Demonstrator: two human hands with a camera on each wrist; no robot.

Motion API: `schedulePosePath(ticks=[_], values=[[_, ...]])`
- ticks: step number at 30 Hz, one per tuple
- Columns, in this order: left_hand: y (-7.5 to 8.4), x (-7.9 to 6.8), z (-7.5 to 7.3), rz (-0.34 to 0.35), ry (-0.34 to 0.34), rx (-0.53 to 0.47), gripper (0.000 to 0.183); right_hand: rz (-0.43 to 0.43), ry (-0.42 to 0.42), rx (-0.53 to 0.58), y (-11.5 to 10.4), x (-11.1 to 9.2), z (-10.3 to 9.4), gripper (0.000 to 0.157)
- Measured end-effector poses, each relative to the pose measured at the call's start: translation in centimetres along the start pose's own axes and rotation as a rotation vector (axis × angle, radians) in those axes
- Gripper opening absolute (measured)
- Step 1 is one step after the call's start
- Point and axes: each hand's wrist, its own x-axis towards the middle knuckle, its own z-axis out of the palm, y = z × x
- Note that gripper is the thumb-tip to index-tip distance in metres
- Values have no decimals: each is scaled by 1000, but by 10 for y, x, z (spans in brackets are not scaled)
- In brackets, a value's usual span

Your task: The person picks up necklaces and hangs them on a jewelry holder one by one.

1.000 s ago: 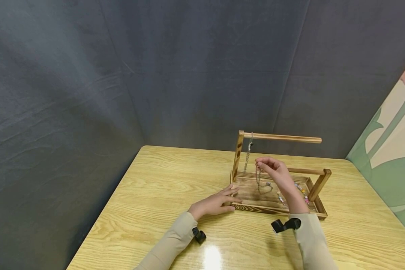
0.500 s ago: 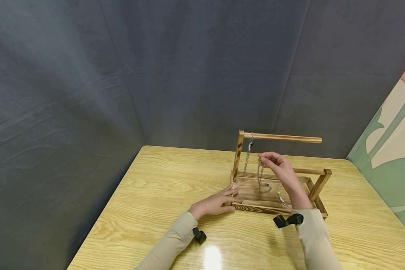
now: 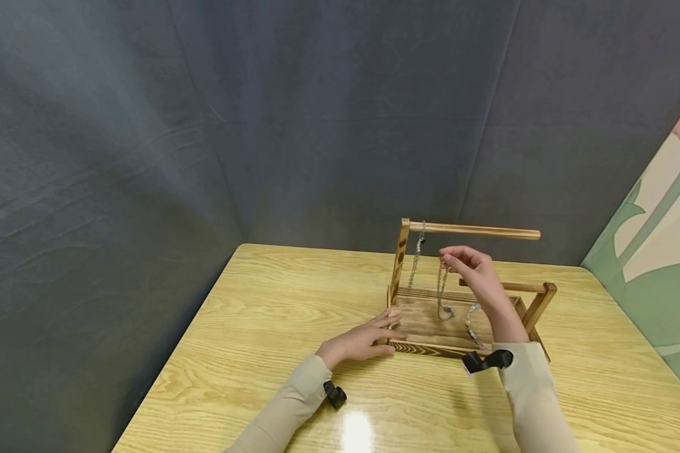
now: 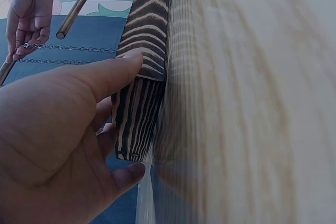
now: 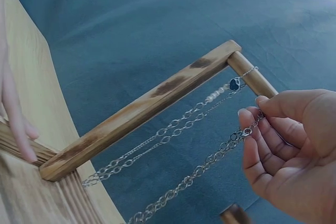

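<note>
My right hand (image 3: 476,274) pinches a silver chain necklace (image 5: 184,183) near its clasp, between thumb and fingertips. The chain hangs doubled, and its lower end with a small charm reaches the floor of the wooden jewelry stand's tray (image 3: 430,349). Just left of it, another chain necklace (image 3: 415,264) with a dark heart charm hangs over the stand's upper bar (image 3: 476,231); in the right wrist view my fingertips are close below that bar. My left hand (image 3: 357,340) rests on the tray's left front corner, fingers spread over the end wall and thumb against the front.
A beaded bracelet or necklace (image 3: 469,324) lies in the tray, partly hidden by my right forearm. The stand's lower bar (image 3: 518,287) runs leftward from a short post at right. The stand sits on a wooden table (image 3: 283,296) before a dark curtain (image 3: 340,126).
My right hand has risen and moved slightly right, drawing the necklace up so its loop in the tray is narrower. The left hand stays on the tray corner.
</note>
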Motion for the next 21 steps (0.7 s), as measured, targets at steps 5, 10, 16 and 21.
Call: schedulePosePath(ticks=[5, 10, 16, 21], values=[[0, 0, 0, -2, 0, 4, 43, -23, 10, 10, -3, 4, -3, 28], [-1, 1, 0, 0, -1, 9, 44, -26, 17, 18, -5, 8, -5, 30], [-1, 1, -1, 1, -6, 20, 44, -28, 18, 18, -8, 8, -7, 30], [-1, 1, -1, 0, -4, 26, 44, -38, 16, 30, -9, 9, -8, 29]])
